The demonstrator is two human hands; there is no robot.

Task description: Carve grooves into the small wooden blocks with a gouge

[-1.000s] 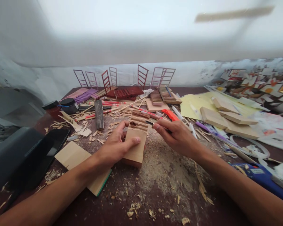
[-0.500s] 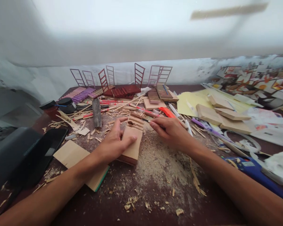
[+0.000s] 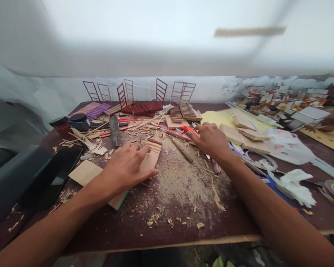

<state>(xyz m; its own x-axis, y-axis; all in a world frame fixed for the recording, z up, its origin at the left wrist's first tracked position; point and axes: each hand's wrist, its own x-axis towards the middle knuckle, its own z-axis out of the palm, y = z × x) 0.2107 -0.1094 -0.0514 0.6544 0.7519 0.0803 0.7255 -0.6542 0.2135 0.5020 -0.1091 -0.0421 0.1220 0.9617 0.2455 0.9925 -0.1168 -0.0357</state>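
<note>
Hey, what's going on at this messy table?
A person has the left hand spread over a wooden block with grooves across its far end. The right hand is at a bright orange object; whether it grips it is hard to tell. A wooden-handled tool lies loose on the table between the hands, amid sawdust and shavings.

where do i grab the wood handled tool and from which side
Probably by the thick wooden handle, coming from the near right: its butt lies uncovered that way, while the thin tip points away to the far left.
</note>
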